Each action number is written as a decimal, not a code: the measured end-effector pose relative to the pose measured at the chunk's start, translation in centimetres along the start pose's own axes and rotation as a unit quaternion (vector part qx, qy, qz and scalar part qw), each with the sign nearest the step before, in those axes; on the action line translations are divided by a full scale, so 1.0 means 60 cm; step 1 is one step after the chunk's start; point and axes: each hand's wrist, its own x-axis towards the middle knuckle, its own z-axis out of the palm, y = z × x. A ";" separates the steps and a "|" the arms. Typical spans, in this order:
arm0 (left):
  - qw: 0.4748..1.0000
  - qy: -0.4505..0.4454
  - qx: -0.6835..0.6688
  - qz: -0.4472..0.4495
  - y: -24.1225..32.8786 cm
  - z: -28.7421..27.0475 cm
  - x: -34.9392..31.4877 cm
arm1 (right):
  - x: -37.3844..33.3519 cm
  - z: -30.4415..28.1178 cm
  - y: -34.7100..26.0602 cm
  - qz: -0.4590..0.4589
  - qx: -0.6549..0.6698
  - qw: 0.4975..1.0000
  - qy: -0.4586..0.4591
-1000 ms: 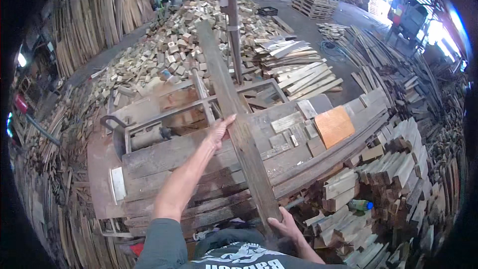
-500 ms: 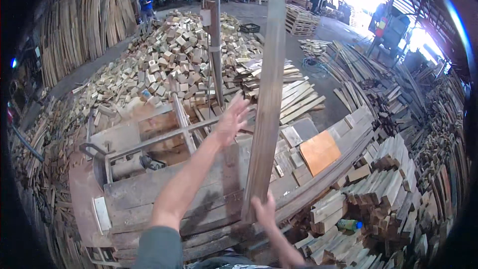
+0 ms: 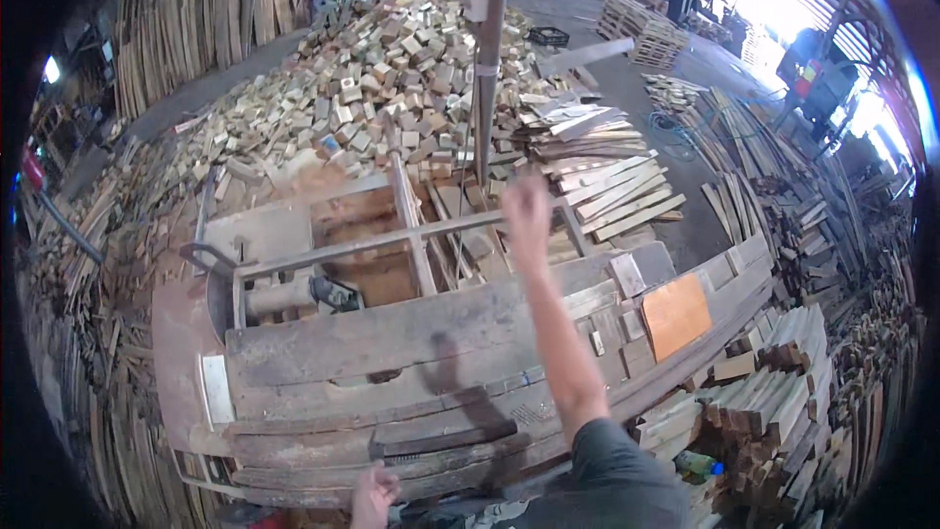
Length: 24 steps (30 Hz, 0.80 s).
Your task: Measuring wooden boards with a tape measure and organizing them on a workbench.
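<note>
Plank [image 3: 587, 57], head view: well beyond the right hand [image 3: 528, 198], which is blurred, its spread impossible to tell; the left hand [image 3: 374, 498], loosely open, shows nothing held. Probably stiff, moderately heavy; best gripped across both long edges, near mid-length.
</note>
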 end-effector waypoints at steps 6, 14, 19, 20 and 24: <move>0.994 -0.002 0.095 -0.049 -0.115 -0.079 -0.018 | -0.442 0.045 0.138 0.273 0.134 0.948 -0.095; 0.948 0.227 0.192 0.112 -0.112 -0.226 -0.040 | -0.590 0.069 0.012 0.280 0.133 0.920 -0.242; 0.896 0.395 0.021 0.200 -0.225 -0.402 -0.133 | -0.707 0.144 -0.120 0.206 0.070 0.891 -0.398; 0.883 0.421 -0.050 0.202 -0.246 -0.409 -0.150 | -0.733 0.145 -0.133 0.186 0.077 0.891 -0.406; 0.808 0.545 0.169 0.147 -0.361 -0.435 -0.202 | -0.819 0.171 -0.167 0.163 0.098 0.831 -0.523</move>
